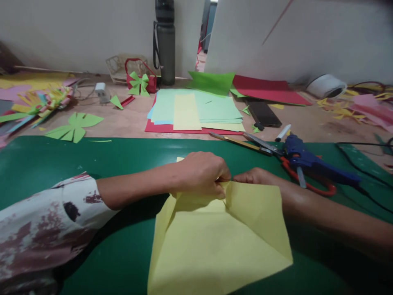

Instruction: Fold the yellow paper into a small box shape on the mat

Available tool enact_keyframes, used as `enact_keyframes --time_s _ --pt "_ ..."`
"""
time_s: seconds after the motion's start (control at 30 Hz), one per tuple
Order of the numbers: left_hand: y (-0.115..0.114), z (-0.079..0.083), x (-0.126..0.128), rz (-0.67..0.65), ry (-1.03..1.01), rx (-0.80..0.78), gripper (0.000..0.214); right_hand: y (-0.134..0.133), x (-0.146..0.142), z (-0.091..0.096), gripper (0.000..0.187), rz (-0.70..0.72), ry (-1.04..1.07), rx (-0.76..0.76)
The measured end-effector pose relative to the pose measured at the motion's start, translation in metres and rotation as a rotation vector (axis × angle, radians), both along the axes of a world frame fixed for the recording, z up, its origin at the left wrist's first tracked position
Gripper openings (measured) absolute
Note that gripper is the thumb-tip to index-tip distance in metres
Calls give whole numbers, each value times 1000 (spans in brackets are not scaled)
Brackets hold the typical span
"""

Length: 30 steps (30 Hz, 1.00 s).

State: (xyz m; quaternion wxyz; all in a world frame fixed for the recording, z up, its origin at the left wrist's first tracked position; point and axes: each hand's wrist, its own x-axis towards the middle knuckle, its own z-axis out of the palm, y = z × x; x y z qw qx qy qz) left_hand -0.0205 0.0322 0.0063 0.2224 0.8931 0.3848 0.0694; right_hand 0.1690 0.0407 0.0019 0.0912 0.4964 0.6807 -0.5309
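Both forearms reach inward from either side; the left hand (201, 173) curls knuckles-up, fingertips pinched, meeting the pinched fingertips of the right hand (256, 177) at centre.

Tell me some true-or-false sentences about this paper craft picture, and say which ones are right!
1. The left hand and right hand both pinch the yellow paper. True.
2. The yellow paper lies on a red mat. False: the mat is green.
3. The scissors have red handles. True.
4. The dark bottle lies on its side. False: it stands upright by the wall.
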Motion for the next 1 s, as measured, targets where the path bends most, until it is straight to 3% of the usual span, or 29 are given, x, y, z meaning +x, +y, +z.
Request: enact_keyframes --time_s 0.1,0.3,0.57,0.83,1.0 --pt "-1 0 0 12 -6 -2 7 1 3 -2 10 67 127 -33" --pt "-2 8 -5 -94 -66 -130 25 -1 -1 14 8 115 140 -68" --pt "-3 6 -10 -227 -247 -277 36 -2 -1 10 3 32 235 -76" --pt "-10 19 -9 -190 -97 -242 25 -2 -15 24 15 171 -65 88" --pt "-13 19 -9 -180 -75 -129 26 -1 -18 21 14 171 -17 78"
